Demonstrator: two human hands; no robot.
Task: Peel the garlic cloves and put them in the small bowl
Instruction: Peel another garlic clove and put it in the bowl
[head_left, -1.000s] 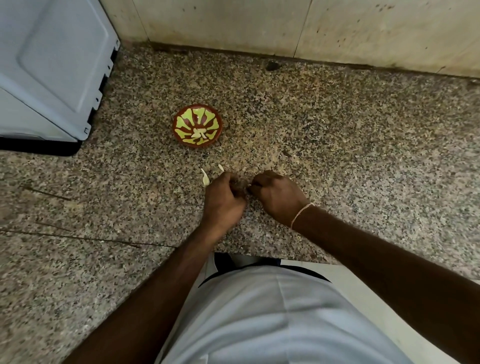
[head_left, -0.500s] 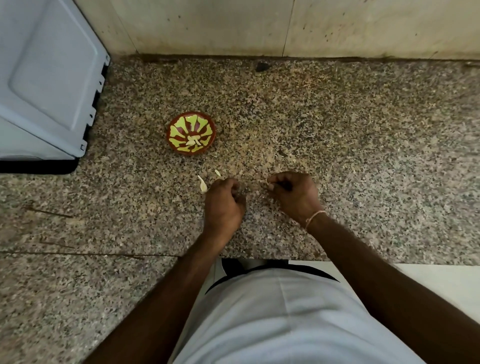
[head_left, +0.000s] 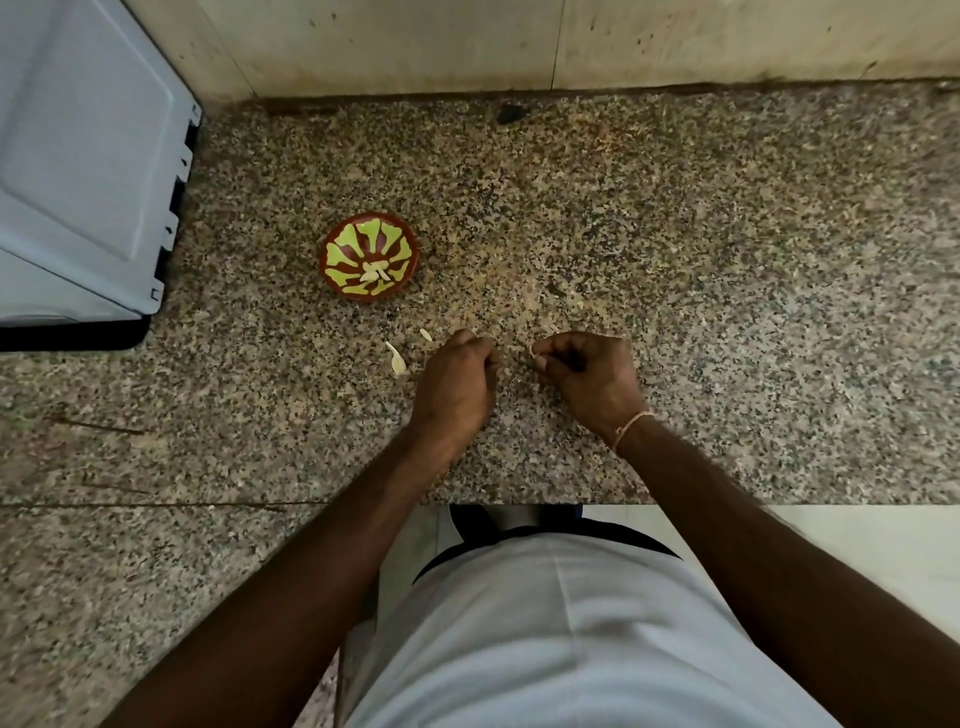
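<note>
A small red bowl (head_left: 332, 244) with a yellow-green pattern sits on the speckled granite counter (head_left: 727, 291), and several peeled garlic cloves (head_left: 375, 271) lie in it. Below the bowl, a pale garlic piece (head_left: 397, 361) and a smaller scrap (head_left: 426, 334) lie loose on the stone. Just right of them my left hand (head_left: 454, 384) has its fingers curled round a garlic clove that is almost wholly hidden. A short gap away, my right hand (head_left: 592, 371) pinches a pale strip of garlic skin (head_left: 532, 352) at its fingertips.
A grey-blue plastic appliance (head_left: 88, 171) fills the left rear of the counter. A stained wall (head_left: 467, 41) closes the back, with a dark spot (head_left: 511, 113) at its foot. The counter's front edge (head_left: 519, 503) runs just in front of my body.
My hands were touching over the clove and have drawn apart. The right hand moved to the right with the pale skin, while the left stayed beside the loose pieces.
</note>
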